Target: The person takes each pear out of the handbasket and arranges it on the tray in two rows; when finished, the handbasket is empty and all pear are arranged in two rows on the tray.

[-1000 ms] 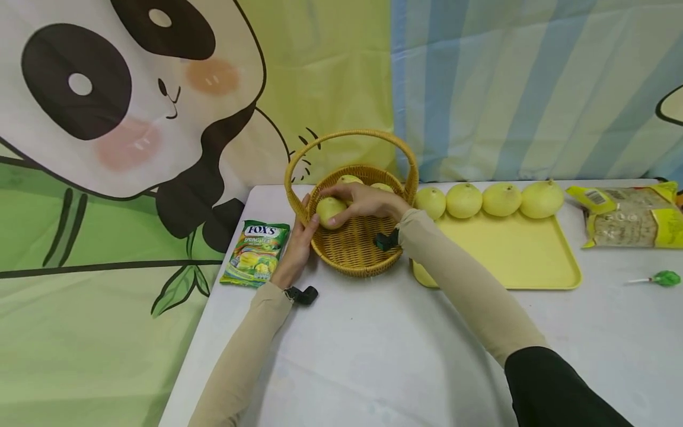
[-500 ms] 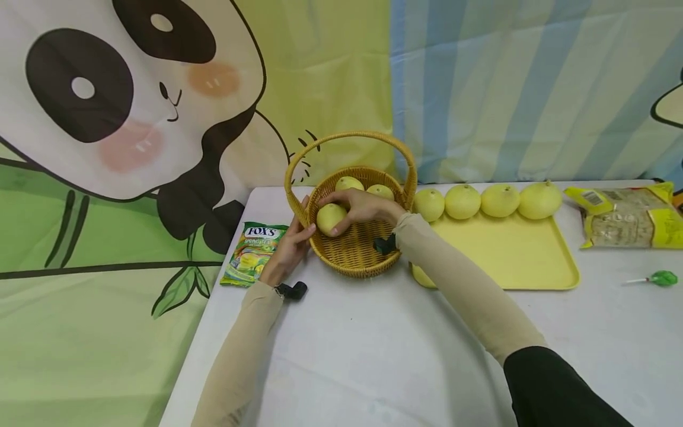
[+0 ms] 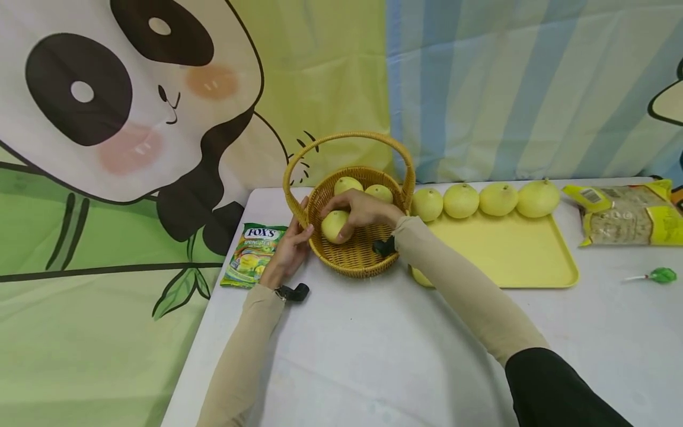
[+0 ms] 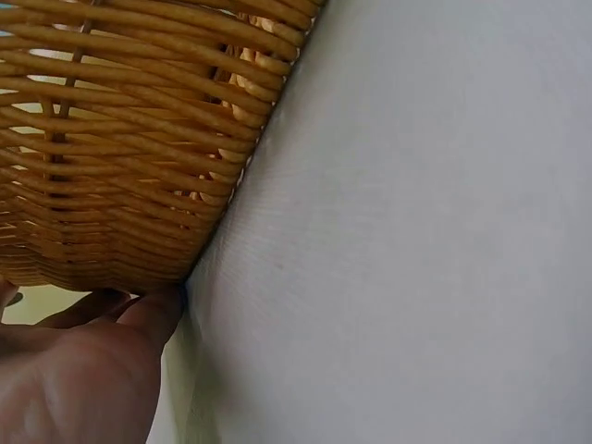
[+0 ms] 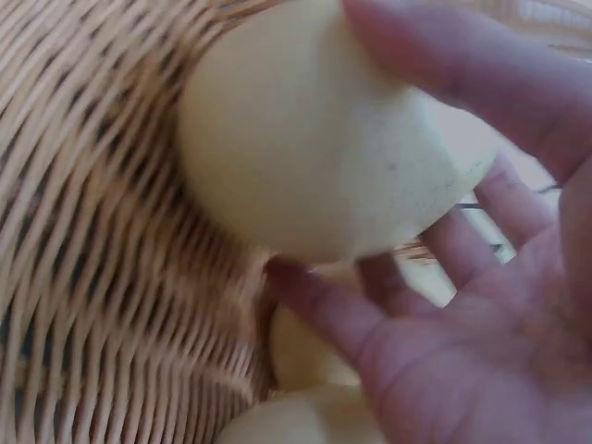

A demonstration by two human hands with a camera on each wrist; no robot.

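My right hand (image 3: pixel 368 209) grips a pale yellow melon (image 3: pixel 334 226) inside the wicker basket (image 3: pixel 368 271). In the right wrist view, thumb and fingers spread around the melon (image 5: pixel 287 139), which sits close to the woven wall. Two more melons lie at the back of the basket, one on the left (image 3: pixel 348 184) and one on the right (image 3: pixel 380 193). On the basket's left outer side, my left hand (image 3: pixel 288 252) rests with its thumb near the rim. The left wrist view shows the fingers of that hand touching the low part of the woven wall (image 4: pixel 120 166).
A tall handle (image 3: pixel 352 136) arches over the basket. Left of it lies a green candy bag (image 3: pixel 255 255). To the right, several melons (image 3: pixel 498 199) line the back of a yellow tray (image 3: pixel 512 261). A bag of grains (image 3: pixel 621 219) and a green lollipop (image 3: pixel 663 275) lie farther right.
My right hand has shifted the melon slightly toward the front and right within the basket. My left hand has slid a little down and left along the basket's side.
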